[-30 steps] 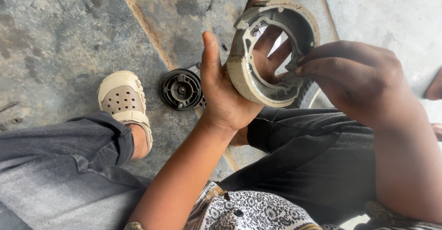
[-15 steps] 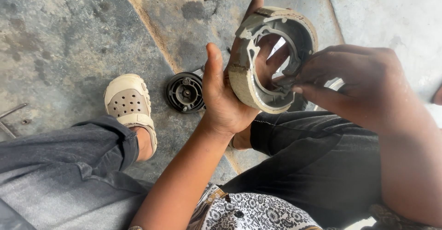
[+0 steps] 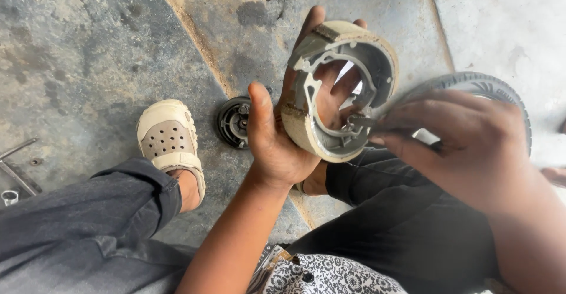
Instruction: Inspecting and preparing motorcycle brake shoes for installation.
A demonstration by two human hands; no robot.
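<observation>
Brake shoe pair point(image 3: 339, 91) cradled in your left hand point(image 3: 283, 135), thumb and fingers wrapped round it.
Your right hand point(image 3: 466, 144), at 3 o'clock, pinches a thin tool point(image 3: 362, 120) closed against the shoes' lower end.

R hand point(image 3: 466, 147) blurred, tyre point(image 3: 471, 85) half hidden

A repair workshop: stained concrete floor point(image 3: 88, 52), tyre point(image 3: 471, 85), loose tools point(image 3: 15, 164).

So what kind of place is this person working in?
Probably a small vehicle repair spot, worked on the ground. The left hand holds a pair of brake shoes, the right hand works at them, a tyre lies behind, and a round black part sits on the stained concrete floor.
</observation>
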